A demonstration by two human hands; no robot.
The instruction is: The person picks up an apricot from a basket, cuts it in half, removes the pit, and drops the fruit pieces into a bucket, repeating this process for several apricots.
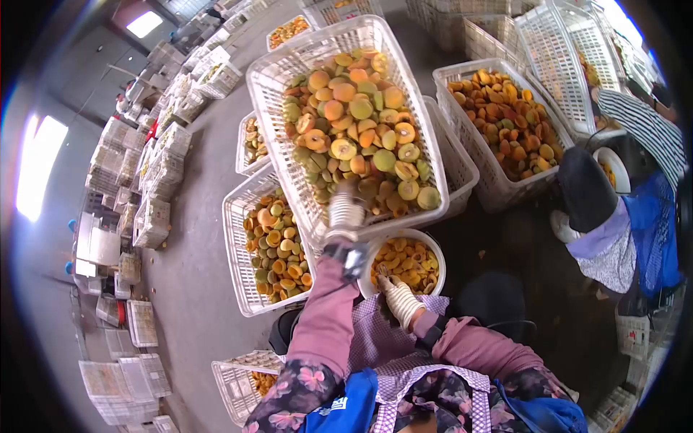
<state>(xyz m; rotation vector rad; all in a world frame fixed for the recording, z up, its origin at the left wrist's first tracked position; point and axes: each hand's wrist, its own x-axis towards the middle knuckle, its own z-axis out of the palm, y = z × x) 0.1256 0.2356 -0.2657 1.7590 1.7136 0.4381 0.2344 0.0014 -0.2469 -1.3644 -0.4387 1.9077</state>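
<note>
My left hand [346, 210], in a whitish glove, reaches into the near end of a large white crate [268, 108]. It is smeared by motion, and its fingers cannot be made out among the apricots [354, 108]. These are green to orange, some whole and some cut open. My right hand [398, 297], also gloved, is at the near rim of a white bucket [442, 268]. Its fingers are closed; what they hold, if anything, is too small to make out. Orange apricot halves [406, 263] lie in the bucket below the big crate.
A crate of apricot halves [242, 289] stands at left, another crate [498, 191] at right. A co-worker in a striped sleeve [642, 123] sits at right beside a white bucket [612, 162]. Stacked crates [119, 155] line the left side. A tipped crate [234, 382] lies at lower left.
</note>
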